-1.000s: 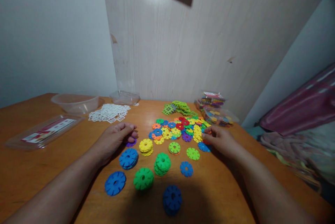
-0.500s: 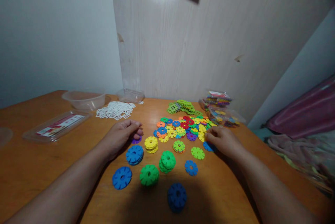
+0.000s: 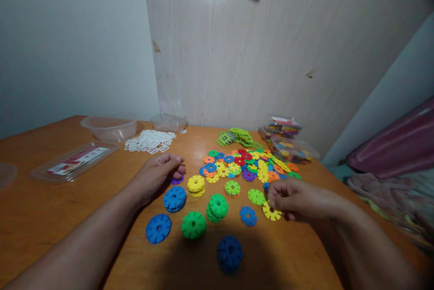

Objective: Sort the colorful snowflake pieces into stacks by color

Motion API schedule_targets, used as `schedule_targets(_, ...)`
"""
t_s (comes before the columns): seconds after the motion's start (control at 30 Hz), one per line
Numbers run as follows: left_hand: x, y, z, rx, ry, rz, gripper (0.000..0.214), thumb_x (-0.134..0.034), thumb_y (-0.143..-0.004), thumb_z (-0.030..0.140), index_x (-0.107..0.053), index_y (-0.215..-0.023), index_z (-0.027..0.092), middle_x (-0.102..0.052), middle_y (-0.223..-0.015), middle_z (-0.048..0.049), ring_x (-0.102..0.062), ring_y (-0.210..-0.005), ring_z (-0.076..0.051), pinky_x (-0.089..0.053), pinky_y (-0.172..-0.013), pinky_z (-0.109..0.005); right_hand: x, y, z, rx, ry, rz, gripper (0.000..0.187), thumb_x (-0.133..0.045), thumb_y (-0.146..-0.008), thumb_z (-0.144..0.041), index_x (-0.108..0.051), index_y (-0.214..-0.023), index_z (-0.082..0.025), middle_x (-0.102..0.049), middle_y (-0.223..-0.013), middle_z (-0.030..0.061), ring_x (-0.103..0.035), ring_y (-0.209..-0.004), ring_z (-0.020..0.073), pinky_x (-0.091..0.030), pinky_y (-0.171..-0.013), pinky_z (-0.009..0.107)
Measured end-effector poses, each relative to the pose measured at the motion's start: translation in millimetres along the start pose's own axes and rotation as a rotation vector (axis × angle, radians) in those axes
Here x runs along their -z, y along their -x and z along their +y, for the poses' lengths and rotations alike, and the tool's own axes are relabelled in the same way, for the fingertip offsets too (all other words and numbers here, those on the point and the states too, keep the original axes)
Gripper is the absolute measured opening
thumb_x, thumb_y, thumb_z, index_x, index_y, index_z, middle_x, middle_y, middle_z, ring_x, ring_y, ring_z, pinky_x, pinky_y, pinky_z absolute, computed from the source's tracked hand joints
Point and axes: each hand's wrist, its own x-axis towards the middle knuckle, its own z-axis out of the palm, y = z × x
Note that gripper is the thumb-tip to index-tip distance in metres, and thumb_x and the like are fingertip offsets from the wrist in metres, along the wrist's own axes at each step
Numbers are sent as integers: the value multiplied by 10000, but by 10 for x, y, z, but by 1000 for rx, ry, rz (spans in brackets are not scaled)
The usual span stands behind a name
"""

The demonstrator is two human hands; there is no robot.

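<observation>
Right hand (image 3: 300,199) has a yellow notched disc (image 3: 271,216) pinched between thumb and fingers, clamped on its edge. The disc sits low over the near right part of the desk (image 3: 81,208), just beside a lime disc (image 3: 254,198) and near a lone blue disc (image 3: 248,222). Can't tell if it's actually touching the wood. There's another bit of blue poking out behind that hand.

Left hand (image 3: 162,170) is loosely curled on the other side, right by a purple disc (image 3: 176,180) that's partly hidden under the fingers. Can't tell if it's gripping that one or just parked there.

Between the arms you've got little stacks: a yellow stack (image 3: 192,186), a blue stack (image 3: 171,202), a bright green stack (image 3: 213,212), a second green stack (image 3: 194,233) nearer the camera, and a dark blue stack (image 3: 228,260) in the shadow at the front. Also a flat blue disc (image 3: 155,233) near the left forearm and a lime-topped stack (image 3: 229,192) with orange peeking out underneath.

Past those is a big mixed-color pile of discs (image 3: 233,168), with green lattice pieces (image 3: 242,137) behind it. White lattice pieces (image 3: 149,140) lie further left next to a clear tub (image 3: 109,132), and filled plastic boxes (image 3: 285,128) are stacked back right.
</observation>
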Motion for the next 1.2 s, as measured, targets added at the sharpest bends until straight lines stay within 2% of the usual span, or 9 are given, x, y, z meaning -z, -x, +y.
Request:
schedule_targets(0.1,3,-6,1,1,-3,4,312,-693,-765,419,-631,-896,143,-689,-785,-55,-586,-613,-108,-455,-592,-231,-17,-45,37,-20,95,24,190,-614,-772,-359,-557,-764,-178,-537,-596,-33,-478,-470,82,-336,-424,180)
schedule_targets(0.23,0,-5,13,13,7,-2,320,-700,-756,422,-635,-896,141,-689,-778,-53,-590,-613,-109,-459,-599,-237,38,-78,117,-11,92,84,191,-609,-765,-359,-518,-742,-192,-481,-563,-56,-418,-450,76,-309,-415,188)
schedule_targets(0.27,-2,-3,15,17,14,-4,321,-702,-756,422,-634,-896,142,-687,-775,-50,-587,-611,-106,-457,-598,-233,70,-81,144,4,97,137,193,-607,-762,-357,-508,-736,-193,-469,-568,-59,-400,-456,73,-298,-422,191)
schedule_targets(0.37,-8,4,19,15,23,-5,322,-706,-756,425,-635,-893,142,-683,-772,-45,-585,-611,-101,-456,-598,-229,178,-103,235,18,131,406,187,-598,-753,-348,-496,-741,-192,-456,-593,-55,-386,-497,80,-275,-449,204)
schedule_targets(0.43,-8,6,17,11,19,-9,321,-704,-760,429,-635,-889,143,-683,-776,-43,-587,-617,-100,-458,-607,-229,236,-131,286,9,169,482,181,-596,-749,-348,-521,-781,-187,-466,-616,-48,-399,-529,92,-282,-471,214)
schedule_targets(0.57,5,-2,2,17,4,-15,334,-685,-780,449,-623,-916,151,-684,-791,-40,-592,-632,-104,-465,-618,-231,274,-187,317,49,312,424,319,-632,-744,-429,-592,-934,-176,-483,-693,-34,-434,-623,119,-312,-523,226)
schedule_targets(0.67,13,-11,-8,19,-6,-11,341,-676,-788,454,-617,-927,148,-684,-798,-43,-592,-634,-104,-464,-617,-229,264,-208,296,40,354,443,421,-643,-737,-499,-593,-997,-172,-489,-733,-27,-454,-671,132,-339,-559,235)
schedule_targets(0.87,8,-13,-1,19,-2,-8,340,-683,-782,450,-623,-910,141,-684,-791,-47,-589,-630,-102,-461,-614,-226,267,-237,299,11,357,472,282,-616,-748,-429,-577,-839,-165,-432,-652,-44,-383,-604,112,-280,-514,232)
schedule_targets(1.2,-9,7,20,30,-9,9,329,-682,-784,438,-614,-919,146,-684,-797,-43,-590,-629,-100,-461,-600,-222,294,-262,320,2,454,527,260,-631,-724,-417,-517,-731,-184,-521,-683,-14,-446,-624,124,-299,-524,238)
